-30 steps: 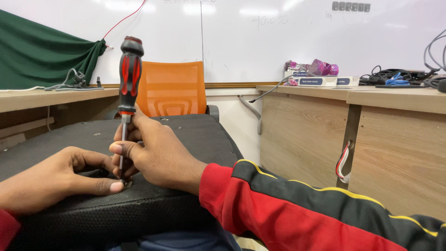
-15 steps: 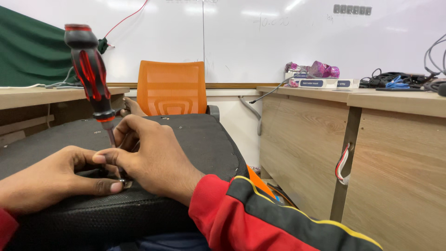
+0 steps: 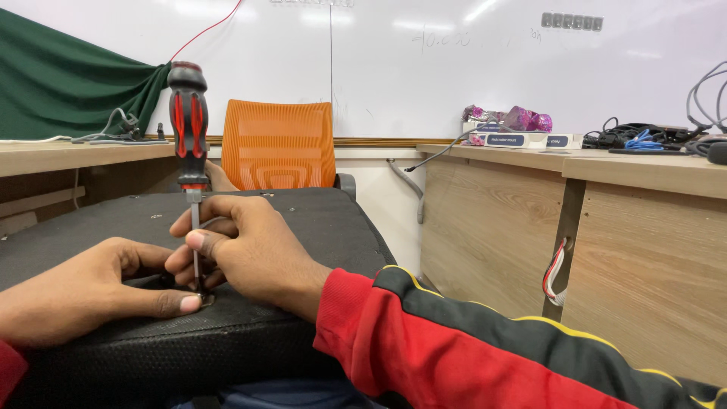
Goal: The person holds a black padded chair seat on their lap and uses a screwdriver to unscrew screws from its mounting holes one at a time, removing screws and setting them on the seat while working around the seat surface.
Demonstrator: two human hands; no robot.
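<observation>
Down in the lower left of the frame, both hands meet on a screwdriver (image 3: 189, 144) that stands nearly upright, its red and black handle rising to the upper left and its thin metal shaft running down between the fingers. The right hand (image 3: 242, 242), reaching in from the lower right in a red sleeve (image 3: 485, 341) with black and yellow stripes, is closed around the shaft just below the handle, thumb and fingertips pinching it. The left hand (image 3: 83, 291) lies flat and low at the left edge, fingers curled, its thumb stretched toward the tool's tip and pressing on the surface just beside it; it grips nothing that shows clearly. The tip meets a black padded panel (image 3: 303, 220), the textured underside of a chair seat, which fills the lower left and centre. Whatever the tip sits in is hidden by the fingers.

Behind the panel, at centre top, stands an orange mesh chair back (image 3: 279, 148). A whiteboard (image 3: 424, 60) covers the wall across the top. At upper left a green cloth (image 3: 68, 83) hangs over a wooden tabletop (image 3: 45, 155). On the right a wooden desk (image 3: 606, 235) carries cables (image 3: 644, 140) and small boxes (image 3: 522, 138) along its far edge.
</observation>
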